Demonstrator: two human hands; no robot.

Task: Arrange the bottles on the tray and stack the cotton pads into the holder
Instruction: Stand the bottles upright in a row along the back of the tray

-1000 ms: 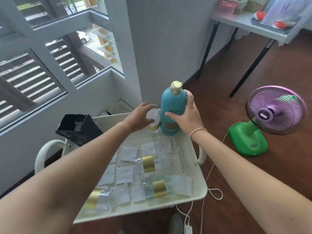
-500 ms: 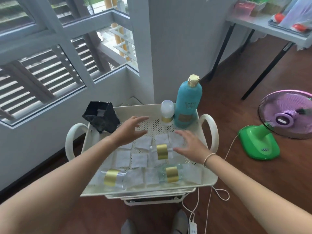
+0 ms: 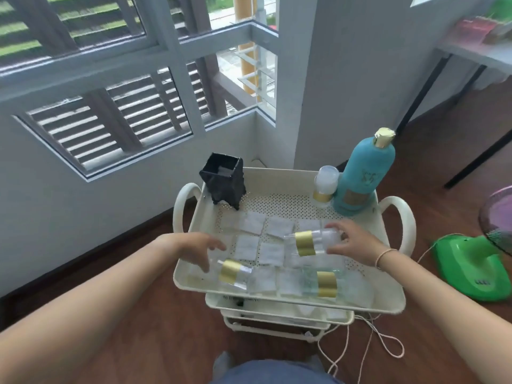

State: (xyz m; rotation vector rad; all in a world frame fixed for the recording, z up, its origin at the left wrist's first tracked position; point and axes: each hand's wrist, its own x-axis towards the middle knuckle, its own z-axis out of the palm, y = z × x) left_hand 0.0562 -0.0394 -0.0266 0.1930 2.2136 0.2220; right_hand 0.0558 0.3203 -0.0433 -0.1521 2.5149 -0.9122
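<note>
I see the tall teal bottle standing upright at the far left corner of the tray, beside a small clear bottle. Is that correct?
Not quite. The head view shows the tall teal bottle standing upright at the far right corner of the tray, beside the small clear bottle. The far left corner holds the black holder.

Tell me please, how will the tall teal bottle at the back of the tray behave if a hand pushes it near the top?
The tall teal bottle may tip rather than slide: it stands upright and is much taller than its base is wide. It looks opaque, so its fill and weight cannot be judged. If it falls leftward, it would probably knock the small upright bottle standing right beside it.
</note>
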